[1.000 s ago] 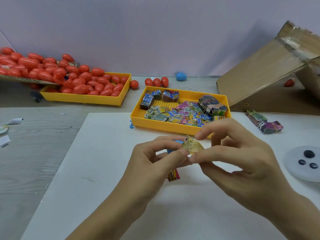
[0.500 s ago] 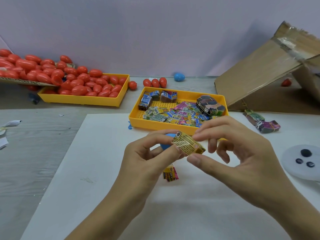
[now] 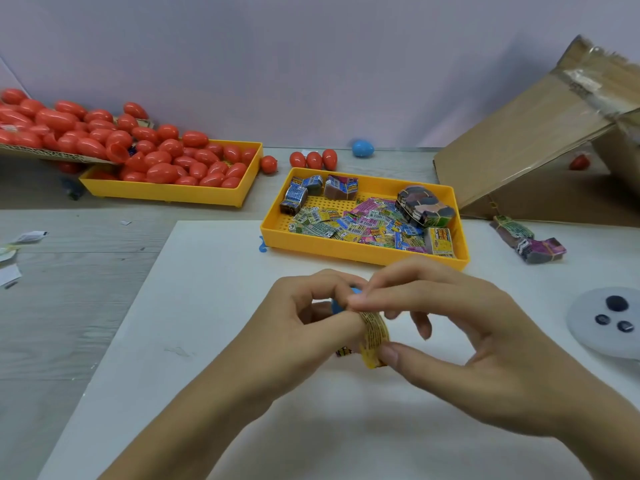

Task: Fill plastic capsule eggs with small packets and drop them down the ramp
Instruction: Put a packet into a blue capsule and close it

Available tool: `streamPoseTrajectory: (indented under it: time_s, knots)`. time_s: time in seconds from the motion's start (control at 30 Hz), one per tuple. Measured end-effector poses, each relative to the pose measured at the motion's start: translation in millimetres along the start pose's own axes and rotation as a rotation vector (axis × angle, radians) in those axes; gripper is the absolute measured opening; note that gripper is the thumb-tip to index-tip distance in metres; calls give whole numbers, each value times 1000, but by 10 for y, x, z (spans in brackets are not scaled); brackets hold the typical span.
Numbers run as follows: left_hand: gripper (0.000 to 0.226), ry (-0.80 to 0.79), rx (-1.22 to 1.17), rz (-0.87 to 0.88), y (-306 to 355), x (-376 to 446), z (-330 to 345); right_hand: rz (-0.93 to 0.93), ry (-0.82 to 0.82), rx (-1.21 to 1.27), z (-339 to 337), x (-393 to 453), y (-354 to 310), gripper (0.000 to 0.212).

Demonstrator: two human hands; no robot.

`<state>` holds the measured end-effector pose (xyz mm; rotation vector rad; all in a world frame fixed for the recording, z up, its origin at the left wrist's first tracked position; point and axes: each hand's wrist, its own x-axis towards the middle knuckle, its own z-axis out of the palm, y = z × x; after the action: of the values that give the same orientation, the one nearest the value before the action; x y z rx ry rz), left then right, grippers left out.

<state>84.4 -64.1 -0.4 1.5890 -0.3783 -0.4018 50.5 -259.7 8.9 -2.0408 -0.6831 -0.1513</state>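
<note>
A small yellow packet (image 3: 373, 336) is bent into a curve between both hands over the white board (image 3: 207, 306). My left hand (image 3: 304, 323) curls round a blue capsule half (image 3: 337, 304), mostly hidden by its fingers, and its thumb presses the packet's upper end. My right hand (image 3: 460, 337) pinches the packet between forefinger and thumb. Another packet (image 3: 343, 351) lies on the board just under my hands. A yellow tray (image 3: 360, 252) of loose and bundled packets stands right behind. The cardboard ramp (image 3: 526, 140) rises at the back right.
A second yellow tray (image 3: 166, 194) heaped with red capsule eggs stands at the back left, under a cardboard chute. Three red eggs (image 3: 313, 159) and a blue egg (image 3: 363, 148) lie by the wall. Packet bundles (image 3: 528, 239) and a white disc (image 3: 609, 323) lie at the right.
The packet has turned from lying flat across my fingertips to standing bent downward. My right thumb dropped to its lower end and both hands moved slightly lower.
</note>
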Motion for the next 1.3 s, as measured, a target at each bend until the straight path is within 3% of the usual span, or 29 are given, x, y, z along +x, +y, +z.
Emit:
streamPoseTrajectory:
  time_s: [0.2, 0.33, 0.4, 0.5, 0.6, 0.77, 1.03, 1.2, 1.3]
  knots:
    - [4, -23, -46, -57, 16, -11, 13, -45, -12, -113, 1, -5, 10, 42]
    - [12, -15, -39, -73, 21, -10, 17, -75, 42, -238, -10, -2, 22, 33]
    - [5, 11, 33, -58, 11, -7, 16, -67, 29, -288, -31, -14, 19, 36]
    - [11, 60, 141, -32, 20, -17, 5, -77, -16, -362, -36, -20, 18, 39]
    - [17, 108, 153, -2, 29, -27, -1, -36, 38, -267, -1, -3, 22, 37]
    - [4, 182, 144, 76, 22, -10, 29, 32, 66, -170, 51, 18, -1, 64]
    - [2, 225, 191, 158, 2, -7, 9, 61, 223, -147, 85, 22, 3, 41]
    - [2, 233, 191, 158, -13, -13, 50, 93, 291, -144, 131, 21, 2, 44]
    - [13, 224, 220, 179, -10, -17, 50, 65, 268, -165, 133, 21, -15, 46]
